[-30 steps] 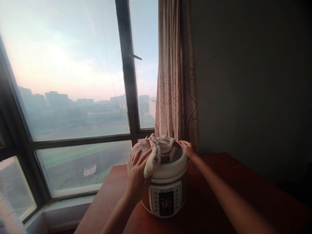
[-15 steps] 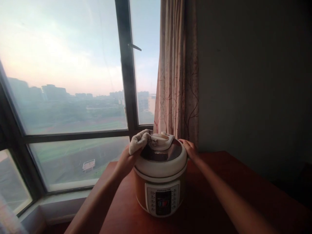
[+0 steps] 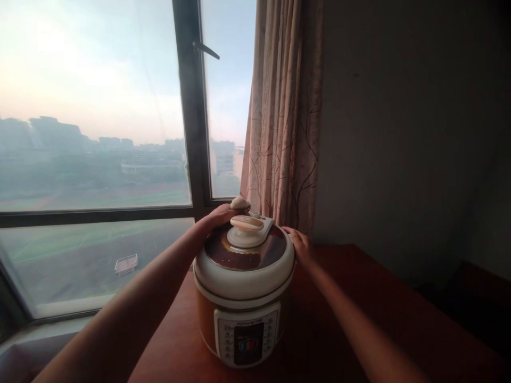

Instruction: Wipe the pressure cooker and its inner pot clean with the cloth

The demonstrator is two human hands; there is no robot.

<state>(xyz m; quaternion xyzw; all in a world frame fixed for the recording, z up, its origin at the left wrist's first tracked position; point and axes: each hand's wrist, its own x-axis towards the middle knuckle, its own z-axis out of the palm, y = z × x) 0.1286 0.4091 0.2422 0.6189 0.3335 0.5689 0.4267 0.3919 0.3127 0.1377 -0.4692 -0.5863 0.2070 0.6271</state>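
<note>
An electric pressure cooker [image 3: 244,284] with a cream lid rim, brown body and front control panel stands upright on a reddish-brown table [image 3: 167,330]. Its lid handle [image 3: 246,223] sits on top, on a dark glossy lid centre. My left hand [image 3: 223,214] is closed on a pale cloth [image 3: 240,203] at the back left of the lid, behind the handle; part of its fingers is hidden. At the lid's right edge rests my right hand [image 3: 300,244], fingers laid along the rim and holding the cooker's side.
Left of the table is a large window [image 3: 96,159] with a dark frame and a handle. A patterned curtain [image 3: 279,117] hangs behind the cooker. The dark wall [image 3: 399,133] rises on the right.
My left hand has moved the cloth from the lid's left side round to its back, behind the handle. My right hand stays at the right rim. The camera view has shifted slightly.
</note>
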